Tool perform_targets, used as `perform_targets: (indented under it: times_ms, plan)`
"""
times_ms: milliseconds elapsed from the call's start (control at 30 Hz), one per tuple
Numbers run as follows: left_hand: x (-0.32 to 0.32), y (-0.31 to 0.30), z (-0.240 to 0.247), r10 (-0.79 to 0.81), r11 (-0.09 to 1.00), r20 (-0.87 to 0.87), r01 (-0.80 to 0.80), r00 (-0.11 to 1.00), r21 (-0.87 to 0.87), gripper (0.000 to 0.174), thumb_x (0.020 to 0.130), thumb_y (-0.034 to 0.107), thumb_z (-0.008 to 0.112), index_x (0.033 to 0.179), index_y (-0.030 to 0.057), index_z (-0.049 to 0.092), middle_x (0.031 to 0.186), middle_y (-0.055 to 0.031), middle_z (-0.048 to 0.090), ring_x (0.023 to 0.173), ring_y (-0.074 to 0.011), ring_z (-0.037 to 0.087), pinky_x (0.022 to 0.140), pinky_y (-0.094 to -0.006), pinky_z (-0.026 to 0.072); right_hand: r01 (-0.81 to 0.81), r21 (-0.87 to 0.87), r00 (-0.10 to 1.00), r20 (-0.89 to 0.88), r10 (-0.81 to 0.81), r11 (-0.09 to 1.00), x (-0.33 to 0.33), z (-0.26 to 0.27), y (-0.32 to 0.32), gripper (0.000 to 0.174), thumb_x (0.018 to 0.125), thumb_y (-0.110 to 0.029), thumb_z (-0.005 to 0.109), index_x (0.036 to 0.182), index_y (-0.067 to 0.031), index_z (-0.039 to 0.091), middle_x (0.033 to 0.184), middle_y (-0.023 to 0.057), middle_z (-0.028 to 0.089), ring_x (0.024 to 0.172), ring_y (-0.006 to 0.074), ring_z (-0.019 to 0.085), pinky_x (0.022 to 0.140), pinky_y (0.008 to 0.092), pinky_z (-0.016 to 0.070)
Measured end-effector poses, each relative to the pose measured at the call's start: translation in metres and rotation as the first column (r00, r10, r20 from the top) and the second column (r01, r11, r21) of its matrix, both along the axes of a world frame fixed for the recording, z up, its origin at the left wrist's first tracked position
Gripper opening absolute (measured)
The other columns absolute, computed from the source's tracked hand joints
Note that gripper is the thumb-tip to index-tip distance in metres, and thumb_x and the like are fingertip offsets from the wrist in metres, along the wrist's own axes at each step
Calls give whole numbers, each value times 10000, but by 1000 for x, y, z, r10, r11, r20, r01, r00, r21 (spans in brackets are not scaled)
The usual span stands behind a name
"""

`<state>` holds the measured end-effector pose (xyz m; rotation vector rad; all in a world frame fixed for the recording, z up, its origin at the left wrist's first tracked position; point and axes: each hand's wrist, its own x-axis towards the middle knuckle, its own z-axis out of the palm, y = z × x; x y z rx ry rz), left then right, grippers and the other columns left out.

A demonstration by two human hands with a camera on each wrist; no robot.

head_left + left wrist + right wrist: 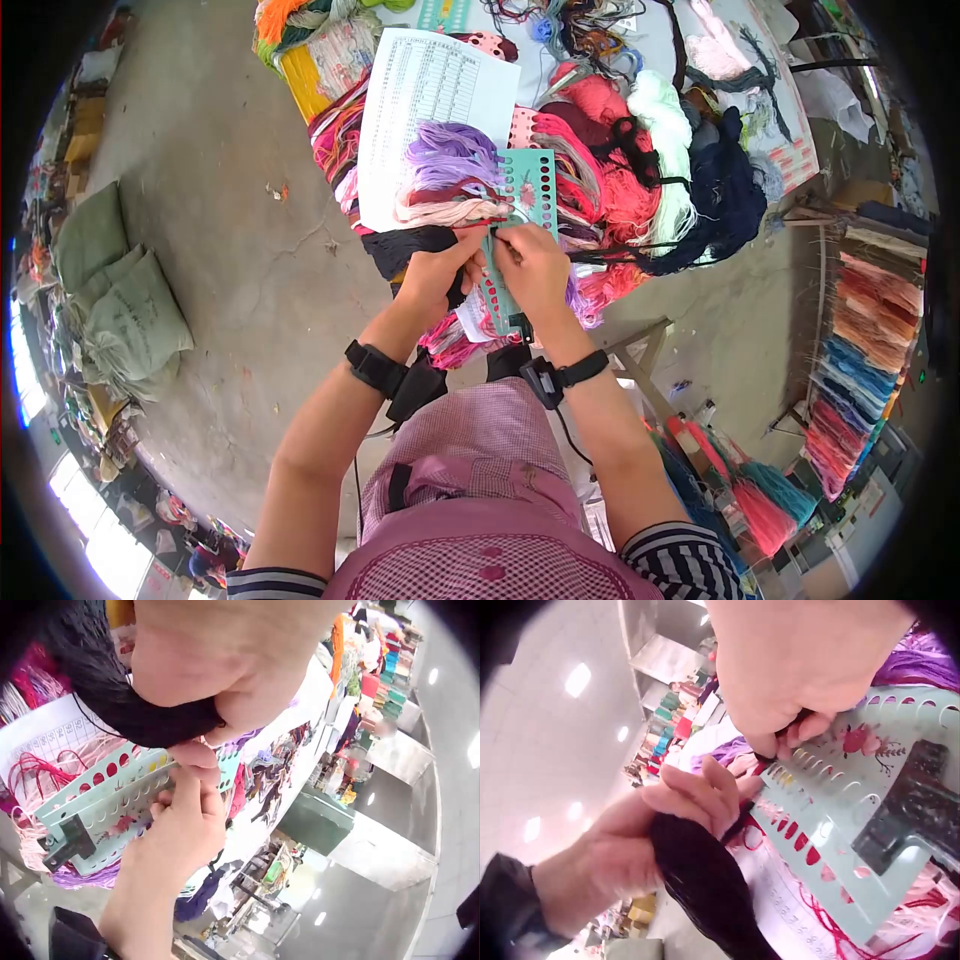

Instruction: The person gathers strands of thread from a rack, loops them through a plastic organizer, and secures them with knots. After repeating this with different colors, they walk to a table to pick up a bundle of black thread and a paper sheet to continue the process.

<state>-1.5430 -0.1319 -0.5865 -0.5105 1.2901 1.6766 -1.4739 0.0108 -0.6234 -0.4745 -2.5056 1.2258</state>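
Observation:
A mint-green thread card [527,180] with rows of punched holes and a printed flower lies between my hands, a black clip [911,810] on its near end. My left hand [440,275] holds a hank of black thread [705,889], its loose tail hanging down past the palm. On the card's other side, my right hand [533,265] pinches a bit of black thread at the row of holes, fingertips close to those of the left. Purple thread [455,155] and pale pink thread [450,210] hang from the card's holes.
A printed sheet [420,90] lies under the threads on the table. Piled skeins in red, white-green [660,120] and navy [715,210] spread to the right. Green sacks [125,300] lie on the floor at left; a rack of coloured skeins [865,350] stands at right.

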Motion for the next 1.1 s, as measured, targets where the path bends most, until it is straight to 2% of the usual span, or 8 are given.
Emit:
perform_targets:
  times_ms: [33,167,233,433,600,767,967,1100]
  plan:
    - [0,1,2,15,1000,-11,-15,1000,-13,208,912,208,648,855,8,666,721,-43,619,553,-108,540,501,-249,401,-38,-35,999,-4,38,999,2,4,-1,191,740,-81,713,916,-42,649,865,104,651,784,272,651,667,322,507]
    - [-1,7,5,-78,997,-190,70,979,-44,188,914,192,639,859,14,668,690,-25,610,529,-89,523,471,-242,387,-23,-351,988,135,75,936,7,18,11,283,715,-107,766,952,-18,639,891,95,646,777,196,644,692,302,507]
    - [-2,12,2,-228,963,-260,177,939,-205,190,909,173,631,998,11,678,721,-10,613,522,-71,482,466,-228,369,-41,-400,984,143,107,916,7,19,16,296,716,-113,780,956,-15,637,890,85,651,776,172,641,689,292,507]
    - [-9,11,-26,-414,866,-180,326,892,-378,186,894,153,639,993,-1,674,736,-7,618,545,-62,512,479,-227,389,-41,-433,963,222,151,901,5,23,16,371,721,-141,811,1010,-7,621,878,85,666,755,123,639,678,262,516]
    - [-8,11,-24,-347,918,-239,276,907,-285,150,881,125,650,937,-14,665,733,-9,615,560,-74,545,494,-232,417,33,-489,983,176,61,872,5,20,13,393,727,-155,813,1028,-6,609,871,98,666,755,116,641,689,256,523]
    - [-11,9,-16,-287,957,-339,282,896,-66,119,870,99,646,906,-13,657,732,-12,618,562,-87,556,510,-233,440,-114,-337,975,145,171,935,5,19,16,351,729,-137,801,977,10,601,874,120,669,762,162,661,695,266,528]
    - [-10,11,-16,-301,949,-243,266,922,-170,137,869,102,636,926,-20,653,814,-37,663,631,-107,609,535,-242,460,-30,-404,980,169,107,914,4,19,14,394,704,-142,798,1004,-1,584,842,129,667,754,188,672,683,287,532]
    - [-15,-10,-12,-136,990,-170,130,976,-47,182,861,112,639,980,-26,644,903,-93,700,693,-137,655,550,-247,487,-24,-402,979,178,104,915,3,16,19,380,706,-126,768,1010,-6,574,834,132,670,760,196,679,678,295,535]
